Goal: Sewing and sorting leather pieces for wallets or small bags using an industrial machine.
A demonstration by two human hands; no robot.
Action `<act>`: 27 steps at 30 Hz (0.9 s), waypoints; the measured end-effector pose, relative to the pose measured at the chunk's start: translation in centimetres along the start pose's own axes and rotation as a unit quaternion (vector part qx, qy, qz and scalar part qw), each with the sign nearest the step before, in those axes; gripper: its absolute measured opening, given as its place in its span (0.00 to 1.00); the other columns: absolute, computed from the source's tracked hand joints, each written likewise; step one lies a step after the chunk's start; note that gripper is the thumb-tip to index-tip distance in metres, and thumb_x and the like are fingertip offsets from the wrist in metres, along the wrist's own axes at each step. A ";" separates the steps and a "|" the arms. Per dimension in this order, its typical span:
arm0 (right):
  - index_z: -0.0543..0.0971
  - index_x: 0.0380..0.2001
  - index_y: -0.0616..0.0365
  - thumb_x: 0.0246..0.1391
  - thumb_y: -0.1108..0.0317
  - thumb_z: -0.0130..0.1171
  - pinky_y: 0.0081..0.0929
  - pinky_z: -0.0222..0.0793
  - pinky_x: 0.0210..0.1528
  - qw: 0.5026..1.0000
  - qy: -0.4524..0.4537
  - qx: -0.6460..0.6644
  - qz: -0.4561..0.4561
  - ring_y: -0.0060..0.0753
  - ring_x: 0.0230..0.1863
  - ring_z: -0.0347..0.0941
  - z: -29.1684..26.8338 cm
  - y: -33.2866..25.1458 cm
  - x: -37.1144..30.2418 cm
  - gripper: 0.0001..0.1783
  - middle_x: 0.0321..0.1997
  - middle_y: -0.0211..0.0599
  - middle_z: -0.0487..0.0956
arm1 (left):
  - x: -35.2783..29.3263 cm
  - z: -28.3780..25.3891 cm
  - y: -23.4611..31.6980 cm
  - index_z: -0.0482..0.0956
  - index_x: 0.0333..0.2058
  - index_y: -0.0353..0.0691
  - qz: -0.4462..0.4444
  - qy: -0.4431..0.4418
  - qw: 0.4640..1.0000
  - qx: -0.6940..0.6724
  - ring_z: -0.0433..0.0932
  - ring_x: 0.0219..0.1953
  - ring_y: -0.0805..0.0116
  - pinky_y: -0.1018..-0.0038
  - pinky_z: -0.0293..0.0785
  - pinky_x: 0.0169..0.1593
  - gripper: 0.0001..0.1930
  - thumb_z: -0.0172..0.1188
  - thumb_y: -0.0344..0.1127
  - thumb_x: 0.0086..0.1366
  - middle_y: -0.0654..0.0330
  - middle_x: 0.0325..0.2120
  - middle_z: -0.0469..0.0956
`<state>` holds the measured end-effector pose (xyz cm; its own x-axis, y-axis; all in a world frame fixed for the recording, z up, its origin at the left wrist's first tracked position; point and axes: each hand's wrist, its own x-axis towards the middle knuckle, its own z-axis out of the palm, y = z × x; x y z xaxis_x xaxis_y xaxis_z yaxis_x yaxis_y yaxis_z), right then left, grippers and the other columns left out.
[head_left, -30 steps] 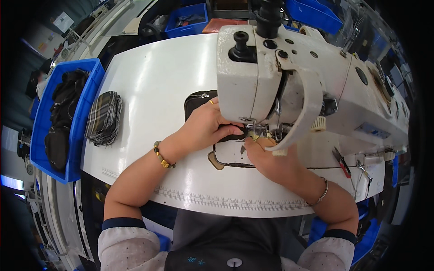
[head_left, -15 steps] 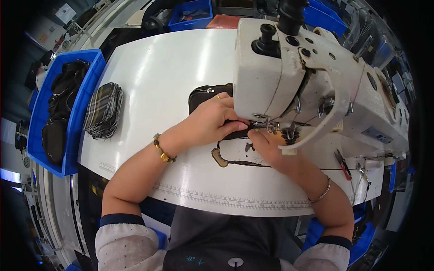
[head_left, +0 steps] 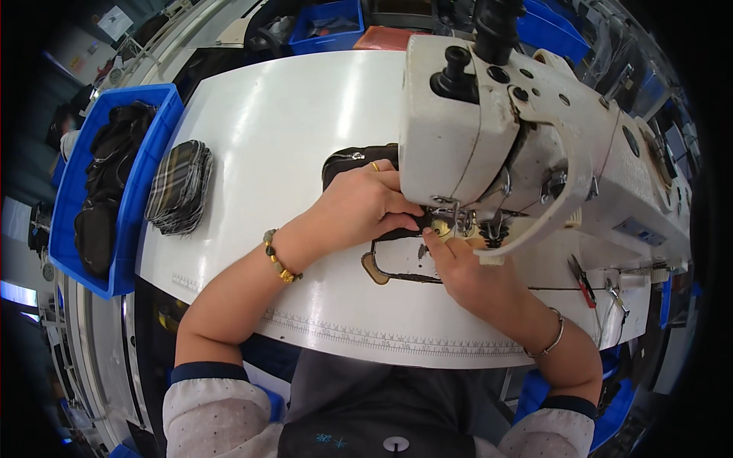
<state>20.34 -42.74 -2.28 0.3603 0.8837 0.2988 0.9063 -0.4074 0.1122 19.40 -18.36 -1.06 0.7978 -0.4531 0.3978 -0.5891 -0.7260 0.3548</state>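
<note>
A black zippered pouch (head_left: 336,164) lies on the white table under the head of a white sewing machine (head_left: 443,145). My left hand (head_left: 363,202) is closed on the pouch, thumb and fingers gripping its edge beside the presser foot (head_left: 456,220). My right hand (head_left: 469,275) is at the near side of the needle area, fingers curled, its index fingertip on the pouch's edge close to my left thumb. The machine head hides the far right part of the pouch and the needle tip cannot be made out.
A stack of plaid fabric pieces (head_left: 179,187) sits at the left, beside a blue bin (head_left: 130,267) of black pouches. Red-handled thread snips (head_left: 582,281) lie at the right. A printed ruler (head_left: 382,337) runs along the front edge. Another blue bin (head_left: 327,38) stands behind the table.
My right hand has drawn slightly toward me, its fingers more curled, and more of the metal around the presser foot shows. My left hand stays on the pouch. The whole view has shifted a little.
</note>
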 end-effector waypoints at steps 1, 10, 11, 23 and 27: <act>0.83 0.47 0.54 0.49 0.70 0.61 0.28 0.70 0.22 1.000 0.011 -0.006 -0.005 0.28 0.24 0.73 0.2 0.1 -0.1 0.20 0.23 0.26 0.73 | 0.0 0.0 0.0 0.89 0.34 0.49 -0.001 -0.003 1.000 0.007 0.77 0.41 0.64 0.72 0.77 0.41 0.10 0.71 0.39 0.52 0.69 0.36 0.83; 0.82 0.31 0.57 0.54 0.75 0.60 0.37 0.70 0.21 0.976 0.107 0.155 0.110 0.45 0.19 0.76 1.3 0.4 0.9 0.03 0.17 0.38 0.76 | 0.4 0.1 0.9 0.89 0.32 0.48 -0.026 0.027 0.998 0.042 0.75 0.34 0.64 0.70 0.74 0.38 0.09 0.72 0.39 0.50 0.69 0.31 0.82; 0.82 0.31 0.57 0.54 0.75 0.60 0.37 0.70 0.21 0.976 0.107 0.155 0.111 0.45 0.19 0.76 1.2 0.5 0.8 0.03 0.17 0.38 0.76 | 0.4 0.2 1.1 0.89 0.32 0.48 -0.020 0.037 0.998 0.039 0.75 0.34 0.64 0.70 0.74 0.38 0.09 0.72 0.39 0.50 0.69 0.31 0.82; 0.84 0.36 0.59 0.49 0.74 0.62 0.35 0.69 0.20 0.984 0.149 0.096 0.026 0.42 0.18 0.75 0.9 1.4 0.2 0.09 0.17 0.38 0.75 | 0.6 0.2 3.2 0.88 0.30 0.48 -0.079 0.036 0.991 0.104 0.76 0.38 0.64 0.69 0.71 0.40 0.07 0.70 0.38 0.51 0.67 0.29 0.80; 0.84 0.37 0.58 0.44 0.74 0.64 0.34 0.66 0.17 0.990 0.132 0.041 -0.004 0.35 0.14 0.71 0.6 1.2 -0.5 0.13 0.14 0.31 0.71 | 0.5 0.1 3.6 0.88 0.32 0.48 -0.068 0.033 0.989 0.126 0.77 0.41 0.62 0.68 0.70 0.42 0.07 0.68 0.37 0.52 0.65 0.30 0.80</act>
<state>21.42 -43.50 -2.86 0.2921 0.7910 0.5376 0.9276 -0.3713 0.0422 17.73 -21.24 0.37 0.8523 -0.3132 0.4189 -0.4193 -0.8879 0.1894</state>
